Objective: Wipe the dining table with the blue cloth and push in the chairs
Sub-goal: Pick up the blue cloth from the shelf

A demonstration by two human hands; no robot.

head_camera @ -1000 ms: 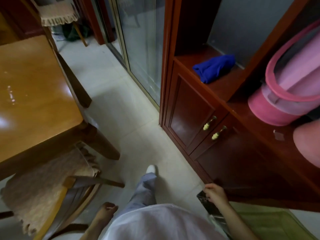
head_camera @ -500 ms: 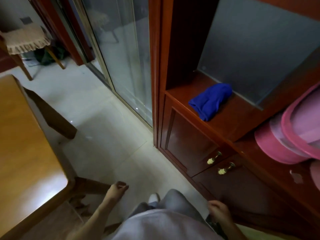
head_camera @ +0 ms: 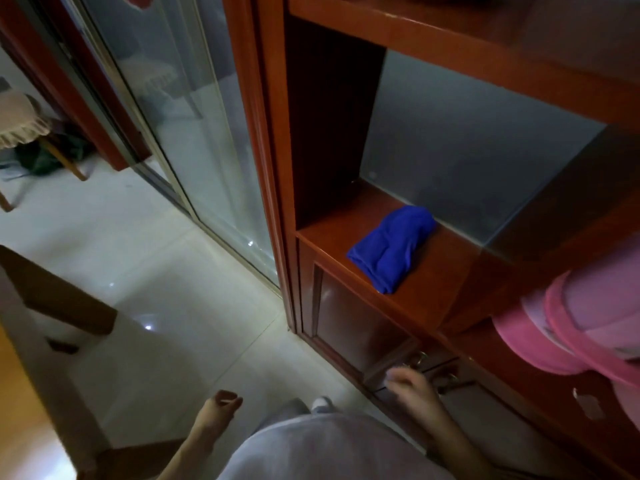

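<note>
Wooden shelf bears blue cloth, right hand below

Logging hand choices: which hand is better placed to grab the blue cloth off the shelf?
Right, probably. The right hand is beside the cabinet, just below the blue cloth. The left hand hangs over the floor, farther away.

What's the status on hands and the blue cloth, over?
Left hand loose, holding nothing. Right hand blurred before the cabinet doors, grip unclear. Blue cloth untouched on the cabinet shelf. Nothing visible between them.
</note>
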